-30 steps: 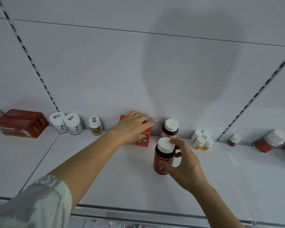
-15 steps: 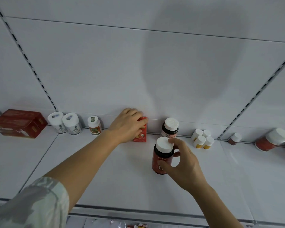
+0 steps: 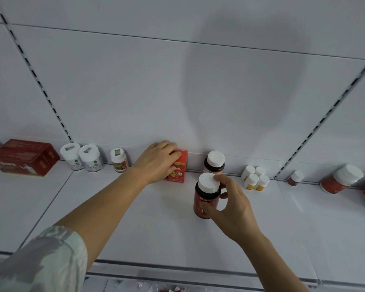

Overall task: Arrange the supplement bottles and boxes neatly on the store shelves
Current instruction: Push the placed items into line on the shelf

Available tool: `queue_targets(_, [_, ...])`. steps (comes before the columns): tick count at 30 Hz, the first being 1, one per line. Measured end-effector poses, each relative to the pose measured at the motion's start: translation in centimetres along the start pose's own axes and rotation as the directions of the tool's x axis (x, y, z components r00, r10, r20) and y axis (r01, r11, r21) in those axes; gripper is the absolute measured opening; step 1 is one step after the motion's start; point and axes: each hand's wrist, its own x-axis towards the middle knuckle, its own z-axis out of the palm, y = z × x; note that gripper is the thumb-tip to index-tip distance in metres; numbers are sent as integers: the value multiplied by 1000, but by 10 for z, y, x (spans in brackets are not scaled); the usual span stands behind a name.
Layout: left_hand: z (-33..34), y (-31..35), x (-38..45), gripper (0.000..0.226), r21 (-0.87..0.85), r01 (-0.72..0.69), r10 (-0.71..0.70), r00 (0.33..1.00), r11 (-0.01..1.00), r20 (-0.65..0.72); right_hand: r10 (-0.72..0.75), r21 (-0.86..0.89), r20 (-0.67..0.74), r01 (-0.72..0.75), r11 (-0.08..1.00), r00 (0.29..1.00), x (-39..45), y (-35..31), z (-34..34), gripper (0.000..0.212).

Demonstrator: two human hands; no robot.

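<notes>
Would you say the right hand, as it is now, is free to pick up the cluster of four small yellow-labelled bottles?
Probably not yet: the right hand grips the red bottle. The four small bottles stand unobstructed just beyond it.

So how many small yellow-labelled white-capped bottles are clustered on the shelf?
4, huddled at the back wall right of the right hand: two behind, two in front. Any more behind them would be hidden.
</notes>
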Motion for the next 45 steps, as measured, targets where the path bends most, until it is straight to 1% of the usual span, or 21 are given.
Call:
queue_targets(10, [2, 4, -3, 45, 125, -15, 15, 1000, 992, 5, 9, -4, 9, -9, 1000, 1000, -7, 7, -3, 69])
queue_targets(16, [2, 4, -4, 43, 191, -69, 70, 998, 979, 1, 0, -7, 16, 0, 1000, 1000, -8, 6, -1, 68])
queue_targets(20, [4, 9, -3, 55, 159, -53, 57, 998, 986, -22, -12, -3, 9, 12, 1000, 1000, -7, 5, -1, 68])
queue_targets(25, [7, 11, -5, 68, 206, -66, 63, 998, 976, 22, -23, -12, 9, 23, 1000, 1000, -7, 6, 0, 68])
queue_targets(30, [9, 16, -2, 74, 248, -61, 50, 997, 967, 50, -14, -19, 24, 15, 1000, 1000, -8, 5, 0, 69])
queue_targets(35, [8, 20, -3, 73, 285, -46, 29, 998, 957, 63, -14, -16, 24, 14, 1000, 1000, -8, 3, -3, 68])
queue_targets(38, [6, 20, -3, 73, 266, -30, 15, 998, 964, 58, -23, -12, 21, 23, 1000, 1000, -8, 3, -6, 68])
queue_targets(40, [2, 20, -3, 73, 223, -15, 7, 999, 975, 37, -25, -6, 24, 25, 1000, 999, -7, 2, -7, 68])
queue_targets(45, [-15, 25, -10, 68, 28, 100, -98, 994, 995, -41, -57, 26, 24, 56, 998, 998, -3, -1, -8, 67])
